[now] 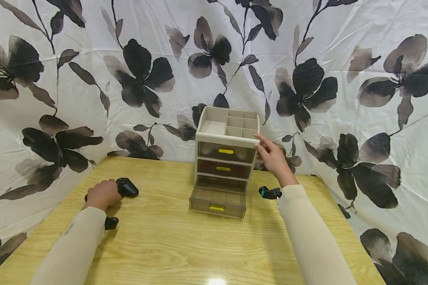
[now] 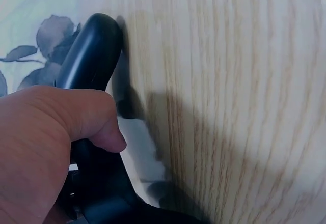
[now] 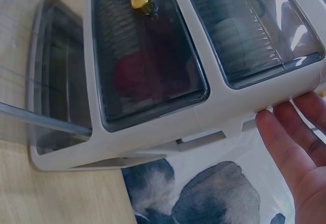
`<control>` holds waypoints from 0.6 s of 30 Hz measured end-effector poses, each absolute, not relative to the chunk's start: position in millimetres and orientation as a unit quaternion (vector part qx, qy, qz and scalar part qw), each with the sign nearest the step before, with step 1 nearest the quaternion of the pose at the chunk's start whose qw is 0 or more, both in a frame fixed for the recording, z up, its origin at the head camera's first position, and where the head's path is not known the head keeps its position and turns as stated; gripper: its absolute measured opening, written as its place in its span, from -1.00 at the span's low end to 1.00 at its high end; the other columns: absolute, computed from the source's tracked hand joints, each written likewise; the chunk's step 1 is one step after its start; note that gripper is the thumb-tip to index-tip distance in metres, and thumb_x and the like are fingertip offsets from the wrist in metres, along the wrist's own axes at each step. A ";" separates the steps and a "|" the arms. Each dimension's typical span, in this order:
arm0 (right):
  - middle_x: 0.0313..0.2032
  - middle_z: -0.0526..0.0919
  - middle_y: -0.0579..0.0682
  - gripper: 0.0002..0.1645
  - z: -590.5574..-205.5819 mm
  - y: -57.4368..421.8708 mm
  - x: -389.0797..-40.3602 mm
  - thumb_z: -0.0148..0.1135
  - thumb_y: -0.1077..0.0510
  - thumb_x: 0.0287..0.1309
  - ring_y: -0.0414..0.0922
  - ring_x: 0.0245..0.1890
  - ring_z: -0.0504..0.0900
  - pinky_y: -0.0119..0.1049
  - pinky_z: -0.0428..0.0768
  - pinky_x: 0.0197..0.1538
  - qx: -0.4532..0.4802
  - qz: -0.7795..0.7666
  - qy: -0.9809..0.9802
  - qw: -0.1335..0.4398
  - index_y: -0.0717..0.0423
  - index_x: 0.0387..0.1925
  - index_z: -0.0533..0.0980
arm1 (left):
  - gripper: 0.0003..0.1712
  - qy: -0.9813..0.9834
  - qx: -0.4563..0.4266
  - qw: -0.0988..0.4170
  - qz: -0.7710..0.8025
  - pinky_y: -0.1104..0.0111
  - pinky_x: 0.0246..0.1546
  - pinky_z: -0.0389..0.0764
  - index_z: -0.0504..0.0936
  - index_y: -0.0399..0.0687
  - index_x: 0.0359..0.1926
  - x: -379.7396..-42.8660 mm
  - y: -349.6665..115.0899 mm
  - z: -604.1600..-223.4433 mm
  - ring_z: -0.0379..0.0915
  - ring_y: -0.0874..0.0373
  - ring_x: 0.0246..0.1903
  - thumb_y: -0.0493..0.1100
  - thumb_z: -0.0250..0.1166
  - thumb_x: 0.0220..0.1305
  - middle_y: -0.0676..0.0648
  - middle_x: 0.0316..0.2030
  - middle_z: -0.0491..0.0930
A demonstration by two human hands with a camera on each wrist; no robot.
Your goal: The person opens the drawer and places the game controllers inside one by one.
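My left hand grips a black game controller at the left of the table. In the left wrist view the thumb lies across the controller's dark body. My right hand is at the upper right corner of a white desktop drawer organizer, its fairly straight fingertips against the rim and side. The organizer's bottom drawer, see-through with a gold handle, is pulled out and shows only its dividers. Above it the middle drawer and top drawer are closed; something red shows inside the middle one.
The organizer stands near the back of a wooden table. Divided compartments form its top. A floral cloth hangs close behind and beside the table. Black wrist-worn devices sit at both wrists.
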State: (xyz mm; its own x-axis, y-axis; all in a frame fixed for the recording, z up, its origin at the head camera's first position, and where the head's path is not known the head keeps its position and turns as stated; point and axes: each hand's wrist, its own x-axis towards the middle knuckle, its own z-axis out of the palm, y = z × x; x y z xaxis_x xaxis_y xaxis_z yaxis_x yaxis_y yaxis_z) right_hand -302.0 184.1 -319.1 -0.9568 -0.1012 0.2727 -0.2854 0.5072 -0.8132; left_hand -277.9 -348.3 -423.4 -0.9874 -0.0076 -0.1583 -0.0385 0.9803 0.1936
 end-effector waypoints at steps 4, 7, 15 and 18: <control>0.01 0.49 0.31 -0.43 -308.2 177.3 -289.5 -0.04 0.02 0.44 0.22 0.06 0.57 0.02 0.59 0.11 0.110 0.485 -0.863 0.086 -0.17 0.43 0.23 | -0.39 0.994 0.002 0.061 0.095 -0.28 -0.19 0.45 0.40 -0.59 0.01 -276.0 -347.6 -424.0 0.42 -0.47 -0.14 -0.07 0.19 0.19 -0.54 -0.12 0.48; -0.01 0.49 0.31 -0.43 -302.7 174.3 -282.8 -0.05 0.04 0.45 0.21 0.06 0.57 0.01 0.60 0.11 0.111 0.481 -0.865 0.091 -0.12 0.44 0.22 | -0.35 0.995 0.017 0.039 0.094 -0.29 -0.20 0.46 0.40 -0.58 -0.01 -277.1 -345.4 -425.4 0.44 -0.46 -0.16 -0.03 0.25 0.14 -0.52 -0.14 0.51; -0.02 0.48 0.34 -0.43 -301.2 174.2 -284.2 -0.06 0.06 0.45 0.23 0.05 0.56 0.04 0.58 0.12 0.115 0.490 -0.860 0.088 -0.09 0.44 0.22 | -0.33 0.997 0.045 -0.017 0.067 -0.25 -0.24 0.48 0.44 -0.53 -0.04 -278.4 -329.3 -420.7 0.48 -0.42 -0.22 -0.03 0.40 0.05 -0.46 -0.20 0.53; -0.01 0.47 0.33 -0.42 -307.9 178.4 -291.8 -0.05 0.05 0.45 0.23 0.06 0.55 0.04 0.59 0.12 0.113 0.491 -0.860 0.085 -0.13 0.44 0.21 | -0.29 0.996 0.059 -0.033 0.065 -0.23 -0.22 0.47 0.45 -0.51 -0.04 -279.1 -320.1 -417.7 0.48 -0.41 -0.22 0.01 0.44 0.01 -0.43 -0.21 0.54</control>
State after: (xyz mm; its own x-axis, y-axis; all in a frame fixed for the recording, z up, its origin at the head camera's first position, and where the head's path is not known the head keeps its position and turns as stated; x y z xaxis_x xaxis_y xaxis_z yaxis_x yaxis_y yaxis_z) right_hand -291.8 178.4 -307.9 -0.9599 -0.1110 0.2576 -0.2783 0.4920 -0.8249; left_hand -279.1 -320.1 -417.7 -0.9908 0.1134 0.0737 0.1220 0.9846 0.1251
